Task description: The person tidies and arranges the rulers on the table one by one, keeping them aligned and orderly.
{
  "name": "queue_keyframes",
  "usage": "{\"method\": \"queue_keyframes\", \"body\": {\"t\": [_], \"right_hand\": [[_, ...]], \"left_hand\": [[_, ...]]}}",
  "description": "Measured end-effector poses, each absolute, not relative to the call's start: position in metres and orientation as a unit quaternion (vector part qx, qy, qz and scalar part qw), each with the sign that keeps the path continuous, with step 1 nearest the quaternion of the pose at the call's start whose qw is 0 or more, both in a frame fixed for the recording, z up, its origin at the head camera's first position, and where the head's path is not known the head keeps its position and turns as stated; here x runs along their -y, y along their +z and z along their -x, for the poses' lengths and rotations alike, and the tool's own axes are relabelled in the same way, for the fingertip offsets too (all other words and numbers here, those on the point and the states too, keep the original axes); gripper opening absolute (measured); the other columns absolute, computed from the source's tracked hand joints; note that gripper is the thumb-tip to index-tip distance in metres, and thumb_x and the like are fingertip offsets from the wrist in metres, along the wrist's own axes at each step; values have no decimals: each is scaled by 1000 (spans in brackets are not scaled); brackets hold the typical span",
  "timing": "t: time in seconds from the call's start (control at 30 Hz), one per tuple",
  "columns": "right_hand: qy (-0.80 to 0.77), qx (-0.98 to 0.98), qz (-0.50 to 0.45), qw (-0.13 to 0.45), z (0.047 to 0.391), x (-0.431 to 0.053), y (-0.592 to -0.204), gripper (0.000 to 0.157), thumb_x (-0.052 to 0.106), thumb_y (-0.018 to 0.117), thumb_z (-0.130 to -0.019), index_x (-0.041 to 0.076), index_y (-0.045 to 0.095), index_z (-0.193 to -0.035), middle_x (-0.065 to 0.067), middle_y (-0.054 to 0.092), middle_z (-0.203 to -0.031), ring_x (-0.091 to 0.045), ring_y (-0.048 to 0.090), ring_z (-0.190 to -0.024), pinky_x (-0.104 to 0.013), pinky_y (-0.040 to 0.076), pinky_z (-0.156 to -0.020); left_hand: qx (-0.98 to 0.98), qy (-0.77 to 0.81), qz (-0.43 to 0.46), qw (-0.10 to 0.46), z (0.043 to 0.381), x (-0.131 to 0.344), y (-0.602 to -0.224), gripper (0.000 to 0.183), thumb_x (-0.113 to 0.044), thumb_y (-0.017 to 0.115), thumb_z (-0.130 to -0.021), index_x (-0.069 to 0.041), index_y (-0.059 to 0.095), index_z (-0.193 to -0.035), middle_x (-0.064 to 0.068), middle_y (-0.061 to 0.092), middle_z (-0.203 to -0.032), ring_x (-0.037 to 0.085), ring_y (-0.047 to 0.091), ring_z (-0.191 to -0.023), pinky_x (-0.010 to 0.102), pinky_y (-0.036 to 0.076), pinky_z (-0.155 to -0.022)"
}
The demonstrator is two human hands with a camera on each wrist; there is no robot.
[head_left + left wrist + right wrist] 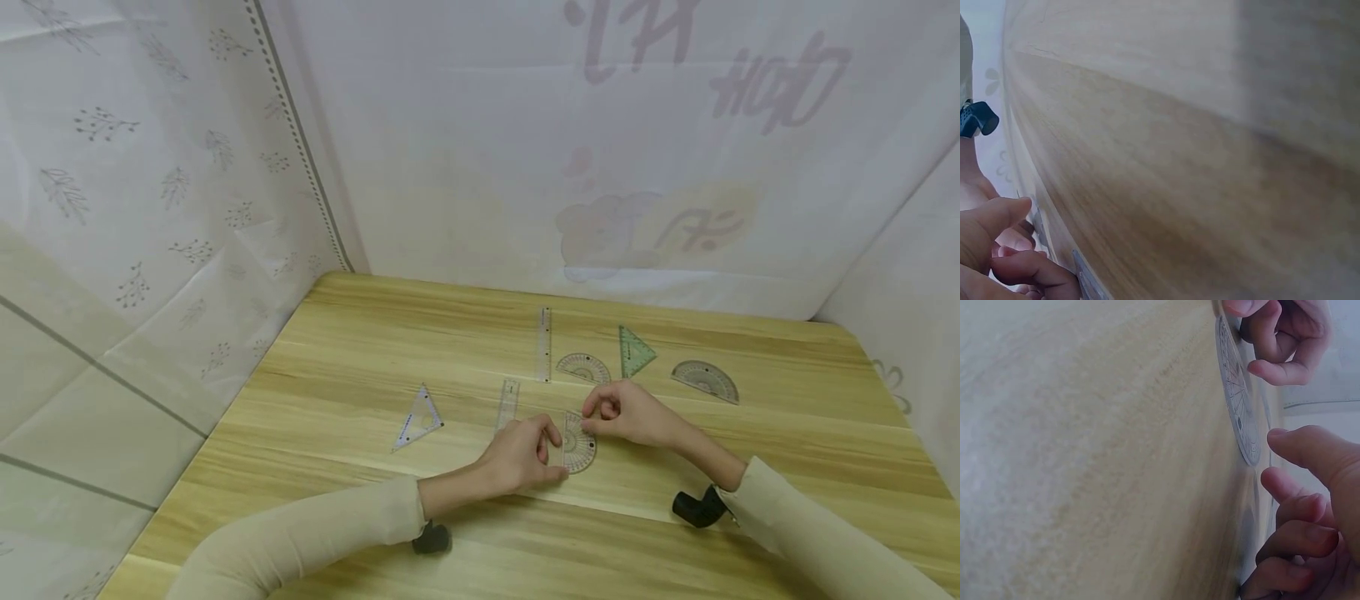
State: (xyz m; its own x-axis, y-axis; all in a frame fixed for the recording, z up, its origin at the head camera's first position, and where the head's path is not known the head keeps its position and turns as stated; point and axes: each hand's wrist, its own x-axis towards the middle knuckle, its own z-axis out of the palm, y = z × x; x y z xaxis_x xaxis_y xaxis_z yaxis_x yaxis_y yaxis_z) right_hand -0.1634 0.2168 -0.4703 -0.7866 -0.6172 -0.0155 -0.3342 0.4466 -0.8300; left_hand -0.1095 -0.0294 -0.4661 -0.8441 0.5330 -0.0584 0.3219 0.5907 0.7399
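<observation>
A clear protractor [578, 450] lies flat on the wooden table between the two hands, its straight edge to the left. At that straight edge is my left hand [517, 457], thumb tip right at the near corner and the other fingers bent above the table. My right hand [628, 412] hovers at the far end, thumb and forefinger apart with a gap between them. In the right wrist view the protractor [1236, 394] shows edge-on, with the right thumb [1310, 450] beside its end. A clear ruler [509, 398] is partly hidden behind the left hand.
To the left lies a clear set square [421, 422]. Farther back are another ruler [544, 343], a second protractor [583, 365] and a green set square [634, 352]; a third protractor [706, 380] lies right. Patterned cloth walls [450, 183] border the table [360, 333].
</observation>
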Motion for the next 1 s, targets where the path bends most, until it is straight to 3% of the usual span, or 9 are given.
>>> {"method": "queue_keyframes", "body": {"t": [0.47, 1.0], "right_hand": [[-447, -835, 288, 143, 162, -224, -470, 17, 21, 81, -91, 9, 73, -99, 6, 44, -66, -8, 40, -61, -26, 37, -63], [-469, -817, 311, 123, 166, -237, -464, 23, 11, 78, -92, 1, 68, -110, 4, 49, -70, -7, 42, -59, -25, 39, -56]], "left_hand": [[-868, 417, -223, 152, 111, 35, -462, 34, -15, 90, -79, -10, 65, -101, -8, 55, -67, 4, 48, -53, 21, 40, -50], [-873, 422, -210, 126, 128, 47, -452, 38, -20, 87, -84, -7, 64, -112, -6, 57, -71, 7, 51, -57, 24, 43, -54]]}}
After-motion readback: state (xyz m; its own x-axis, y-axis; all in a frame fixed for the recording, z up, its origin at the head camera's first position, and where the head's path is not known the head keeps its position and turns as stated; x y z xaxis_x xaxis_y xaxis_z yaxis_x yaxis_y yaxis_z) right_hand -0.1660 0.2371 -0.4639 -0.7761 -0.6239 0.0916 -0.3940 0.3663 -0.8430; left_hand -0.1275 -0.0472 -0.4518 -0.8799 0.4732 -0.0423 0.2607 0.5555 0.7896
